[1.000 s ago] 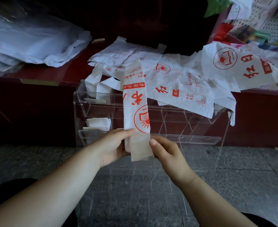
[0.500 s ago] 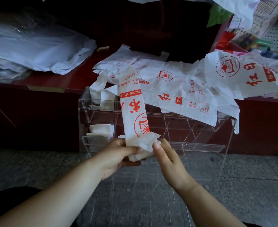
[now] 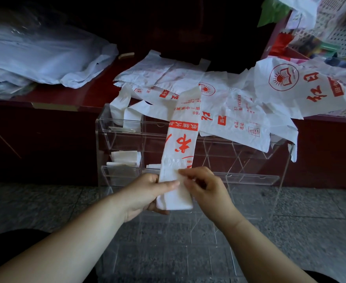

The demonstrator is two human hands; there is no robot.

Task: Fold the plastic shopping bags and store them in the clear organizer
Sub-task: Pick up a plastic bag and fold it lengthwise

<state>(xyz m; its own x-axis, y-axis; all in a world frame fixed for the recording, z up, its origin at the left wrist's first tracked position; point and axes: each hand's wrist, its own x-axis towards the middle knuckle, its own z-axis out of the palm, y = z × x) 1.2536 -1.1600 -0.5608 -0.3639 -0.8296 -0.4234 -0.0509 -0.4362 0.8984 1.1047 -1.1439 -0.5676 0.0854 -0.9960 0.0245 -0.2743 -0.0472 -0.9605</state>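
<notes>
Grip L, head view: left hand (image 3: 147, 193) pinched the low end of the bag strip (image 3: 181, 146), thumb across the front, fingers behind it.
Grip R: right hand (image 3: 206, 188) had its fingers curled, fingertips (image 3: 185, 173) nipping the turned-up flap at the strip's right edge.
Strip: white with red print, folded lengthwise into a narrow band, held in the air in front of the clear organizer (image 3: 249, 178); bottom end doubled up once, rest not yet folded.
Strip top: leaned up past the organizer's top rim toward the loose bags (image 3: 239, 103); I couldn't tell if it touched them.
Organizer: stood on the floor (image 3: 45, 201) against the red counter (image 3: 66, 99); a few folded bags (image 3: 125, 158) sat in the left cell of the middle tier.
Loose bags: spread on the counter, drooping over the organizer's top, handles hanging into the top-left cell.
Other stock: stack of clear film (image 3: 35, 52) lay on the counter far left, well apart.
Step, my read: early in the end-over-end fold; storing not due yet.
Risk 1: thin slick film, so the lengthwise fold could spring open if either pinch eased.
Risk 2: free top end could snag the loose bags and drag one off the counter.
Risk 3: uneven turns would leave a packet too bulky for a cell.
</notes>
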